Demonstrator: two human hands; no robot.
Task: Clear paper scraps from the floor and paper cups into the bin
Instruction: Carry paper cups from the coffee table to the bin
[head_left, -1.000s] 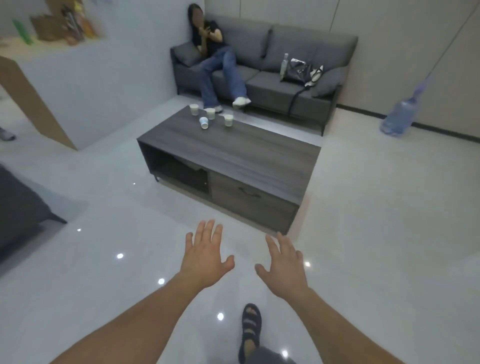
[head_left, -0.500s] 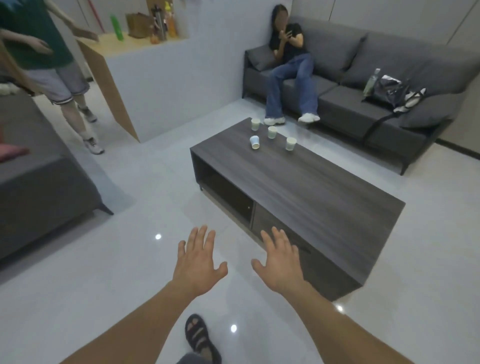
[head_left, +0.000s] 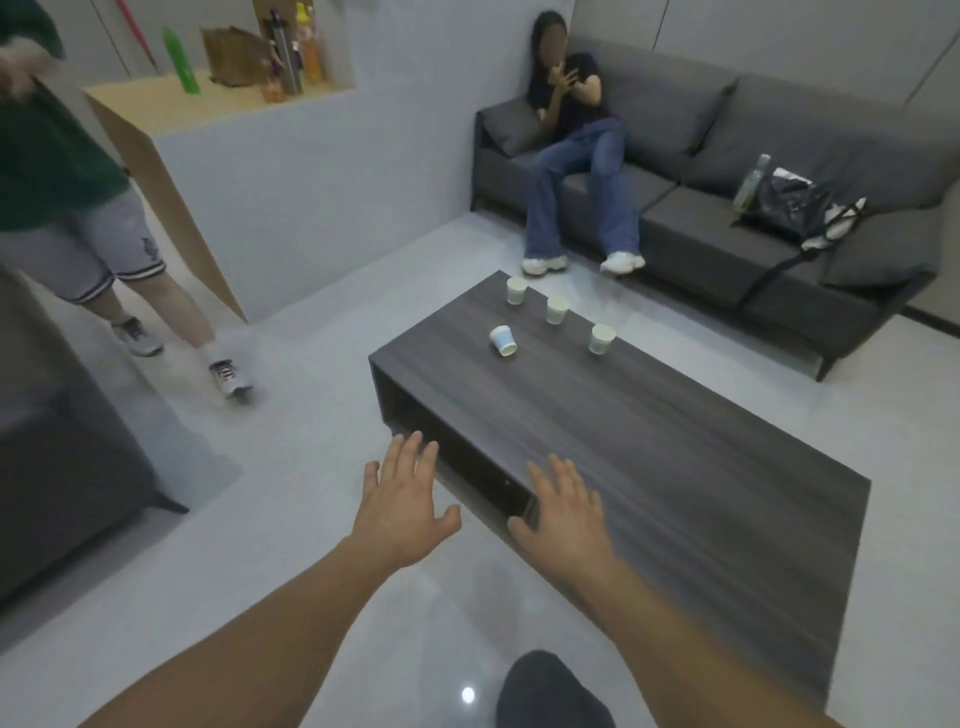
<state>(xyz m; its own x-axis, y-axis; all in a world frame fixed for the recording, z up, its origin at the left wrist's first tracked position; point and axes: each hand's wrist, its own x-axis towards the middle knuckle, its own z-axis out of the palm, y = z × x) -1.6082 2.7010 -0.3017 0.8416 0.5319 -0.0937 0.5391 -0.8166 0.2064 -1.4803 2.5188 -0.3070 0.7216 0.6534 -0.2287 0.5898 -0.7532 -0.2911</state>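
Left hand: the left hand (head_left: 402, 506) is flat, palm down, fingers straight and spread wide, holding nothing. It hangs over the floor just beside the table's open front.
Right hand: the right hand (head_left: 563, 512) is also flat, spread and empty, over the near edge of the coffee table (head_left: 675, 467). Whether it touches the top cannot be told.
Cups, place: four small paper cups sit on the table's far end, well ahead of both sets of fingertips.
Upright cups: the far cup (head_left: 517, 290), the middle cup (head_left: 556, 310) and the right cup (head_left: 601, 339) stand apart in a slanting row. They are pale, tapered and open-mouthed.
Tipped cup: the tipped cup (head_left: 503, 341) lies on its side ahead of the left hand. It is white with a bluish wall, and its mouth faces this way.
Table: low, long and rectangular, with dark grey wood grain and a matte top. There is an open shelf in the front, between the two hands.
Floor: the floor (head_left: 311, 415) under the left hand is pale glossy tile with small light reflections.
Room: beyond the cups a person (head_left: 576, 156) sits on a grey fabric sofa (head_left: 701, 223), with a dark bag (head_left: 795, 202) to their right. Far left of the left hand stands another person (head_left: 78, 208) in grey shorts. Behind them is a light wood counter (head_left: 171, 104) with bottles on it.
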